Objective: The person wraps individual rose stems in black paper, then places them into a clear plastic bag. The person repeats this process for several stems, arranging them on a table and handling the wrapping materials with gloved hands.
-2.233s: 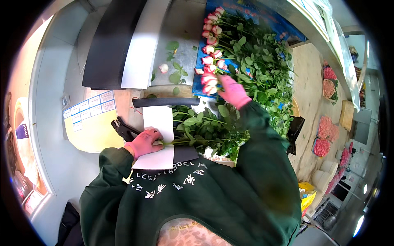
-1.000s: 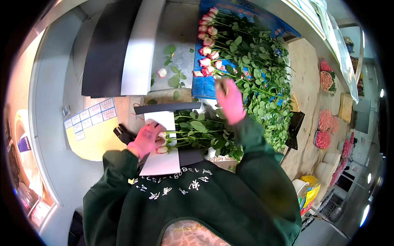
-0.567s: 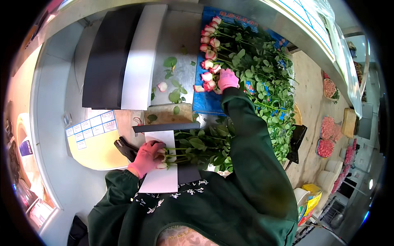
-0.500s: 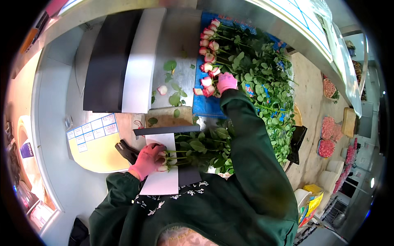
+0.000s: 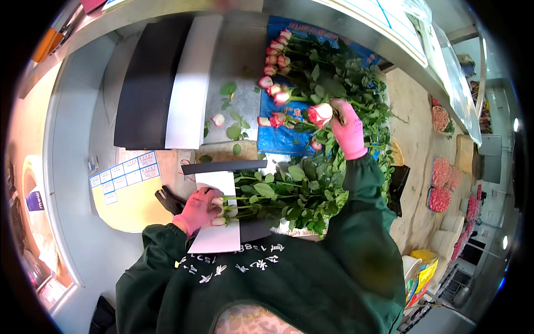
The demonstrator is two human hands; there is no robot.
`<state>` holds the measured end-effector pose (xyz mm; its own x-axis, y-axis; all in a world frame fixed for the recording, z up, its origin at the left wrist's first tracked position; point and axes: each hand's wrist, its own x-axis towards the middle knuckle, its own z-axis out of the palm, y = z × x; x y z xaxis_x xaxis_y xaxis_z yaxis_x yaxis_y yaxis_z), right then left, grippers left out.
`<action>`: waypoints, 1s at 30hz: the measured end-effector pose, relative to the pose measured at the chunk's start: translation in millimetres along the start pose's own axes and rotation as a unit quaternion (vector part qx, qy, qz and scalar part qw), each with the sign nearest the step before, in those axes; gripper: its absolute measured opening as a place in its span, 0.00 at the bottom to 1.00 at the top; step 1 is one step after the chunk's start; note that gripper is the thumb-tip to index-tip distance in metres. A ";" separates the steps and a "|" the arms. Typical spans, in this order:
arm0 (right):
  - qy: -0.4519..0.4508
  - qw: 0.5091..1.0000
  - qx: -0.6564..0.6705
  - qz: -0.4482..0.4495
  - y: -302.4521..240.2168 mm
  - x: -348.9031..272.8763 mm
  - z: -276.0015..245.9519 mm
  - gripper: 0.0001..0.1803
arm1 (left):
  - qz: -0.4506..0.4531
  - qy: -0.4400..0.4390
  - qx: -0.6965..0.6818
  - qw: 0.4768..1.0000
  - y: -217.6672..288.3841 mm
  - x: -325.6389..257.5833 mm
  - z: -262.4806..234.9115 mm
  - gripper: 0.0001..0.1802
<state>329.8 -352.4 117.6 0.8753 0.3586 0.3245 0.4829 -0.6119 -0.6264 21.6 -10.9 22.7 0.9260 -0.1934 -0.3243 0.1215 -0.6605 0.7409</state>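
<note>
Pink-and-white rose [image 5: 320,114]: lifted just above the blue sheet [image 5: 278,142], its stem pinched in the closed right hand [image 5: 347,128]. More loose roses [image 5: 275,72] lie in a row on that sheet, heads toward its left edge. Nearer the body than the sheet, the left hand [image 5: 200,209] is clenched round the stem ends of a leafy bunch [image 5: 283,195]. Judgement: carry the rose stem-first, lay its head level with the others, keep the left grip firm so stems don't splay.

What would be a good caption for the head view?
Left hand grips a bunch of rose stems; right hand holds one pink rose.
</note>
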 end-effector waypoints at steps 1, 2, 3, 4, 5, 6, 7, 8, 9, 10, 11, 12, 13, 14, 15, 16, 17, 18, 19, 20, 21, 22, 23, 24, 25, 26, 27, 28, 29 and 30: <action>0.013 0.999 -0.015 -0.029 -0.8 -4.3 1.9 0.19 | -0.004 0.002 0.002 1.000 1.4 -2.5 2.9 0.26; 0.001 0.999 -0.031 -0.021 -2.7 -3.1 9.5 0.18 | -0.002 0.005 -0.006 1.000 1.9 -1.5 4.1 0.26; -0.012 0.999 -0.047 -0.014 -2.1 1.2 18.7 0.17 | 0.001 0.009 -0.015 1.000 2.2 1.9 3.8 0.26; -0.110 0.989 -0.101 -0.015 14.7 -0.2 34.3 0.15 | 0.008 0.006 -0.020 1.000 1.3 2.9 0.6 0.26; -0.181 0.975 -0.124 0.012 33.5 -2.5 53.3 0.15 | 0.008 0.000 -0.016 1.000 2.7 2.5 -4.4 0.25; -0.176 0.974 -0.137 0.041 41.7 -2.7 68.5 0.15 | 0.004 0.001 -0.015 1.000 4.8 1.8 -6.5 0.24; -0.173 0.971 -0.150 0.072 41.2 -2.1 77.4 0.16 | -0.001 -0.002 -0.017 1.000 6.7 0.5 -4.8 0.23; -0.147 0.974 -0.166 0.053 43.0 3.8 82.4 0.15 | 0.004 0.005 -0.011 1.000 6.1 0.7 -3.6 0.23; -0.121 0.975 -0.181 0.034 45.4 13.1 87.8 0.15 | 0.009 0.014 -0.014 1.000 7.7 3.7 -3.7 0.23; -0.082 0.974 -0.213 0.017 40.9 23.1 96.4 0.14 | 0.007 0.016 -0.013 1.000 8.8 1.7 -5.2 0.23; -0.047 0.971 -0.233 0.007 39.7 35.0 104.1 0.14 | 0.011 0.016 -0.011 1.000 9.4 1.8 -7.5 0.23; -0.128 0.955 -0.265 0.043 38.3 45.1 110.5 0.16 | 0.005 0.013 -0.018 1.000 7.0 -0.4 -6.8 0.24; -0.206 0.930 -0.295 0.075 33.9 55.3 116.6 0.18 | 0.003 0.013 -0.023 1.000 2.0 -1.6 -3.2 0.25; -0.254 0.909 -0.325 0.065 36.2 55.0 120.8 0.19 | 0.013 0.010 -0.033 0.999 -0.7 3.1 0.6 0.26; -0.302 0.884 -0.353 0.058 41.6 51.6 128.2 0.20 | 0.004 0.010 -0.039 0.999 -0.3 4.8 3.2 0.27; -0.318 0.878 -0.354 0.060 46.1 45.7 134.9 0.20 | 0.020 0.017 -0.045 0.999 -1.2 5.7 5.5 0.27; -0.335 0.873 -0.350 0.063 50.5 38.1 140.4 0.20 | 0.031 0.023 -0.049 0.998 -1.8 5.7 6.0 0.27; -0.334 0.873 -0.349 0.064 54.5 29.7 144.7 0.19 | 0.043 0.026 -0.040 0.998 -6.7 5.2 9.3 0.28; -0.337 0.873 -0.346 0.063 55.6 21.9 148.7 0.18 | 0.041 0.029 -0.049 0.998 -7.6 2.5 9.8 0.28; -0.342 0.876 -0.333 0.067 58.2 17.9 151.0 0.17 | 0.032 0.020 -0.040 0.998 -15.3 4.4 13.0 0.28; -0.359 0.873 -0.325 0.062 63.1 12.8 147.1 0.17 | 0.022 0.012 -0.032 0.999 -20.2 7.1 18.0 0.27; -0.397 0.874 -0.271 0.066 64.2 12.3 145.7 0.17 | 0.022 0.013 -0.037 0.999 -18.3 6.9 15.0 0.27; -0.435 0.871 -0.216 0.067 66.3 12.4 141.8 0.17 | 0.020 0.015 -0.042 0.999 -14.7 6.4 11.6 0.27; -0.423 0.874 -0.219 0.092 69.7 17.7 136.6 0.17 | 0.018 0.019 -0.048 0.998 -11.1 6.6 9.5 0.27; -0.410 0.878 -0.219 0.117 68.4 27.0 130.1 0.17 | 0.020 0.011 -0.052 0.998 -9.0 7.2 6.0 0.27; -0.319 0.905 -0.238 0.152 90.7 29.5 139.8 0.18 | 0.021 0.003 -0.055 0.998 -6.3 9.3 2.7 0.27; -0.235 0.935 -0.208 0.166 73.0 37.8 134.1 0.18 | 0.017 -0.001 -0.058 0.998 -3.4 8.9 -0.9 0.27; -0.225 0.937 -0.230 0.140 79.7 41.9 149.0 0.16 | 0.012 0.002 -0.044 0.999 2.5 6.4 -6.2 0.27; -0.206 0.935 -0.262 0.121 93.8 46.0 157.2 0.15 | 0.010 0.000 -0.043 0.999 2.4 6.6 -5.7 0.27; -0.225 0.922 -0.299 0.097 122.0 38.1 168.1 0.13 | 0.014 -0.007 -0.044 0.999 2.3 11.0 -3.5 0.27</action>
<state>417.7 -294.9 -65.6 0.9124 0.3754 -0.1628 0.3642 -0.9264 -0.0951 33.4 -12.0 22.9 0.9244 -0.2216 -0.3105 0.1273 -0.5882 0.7987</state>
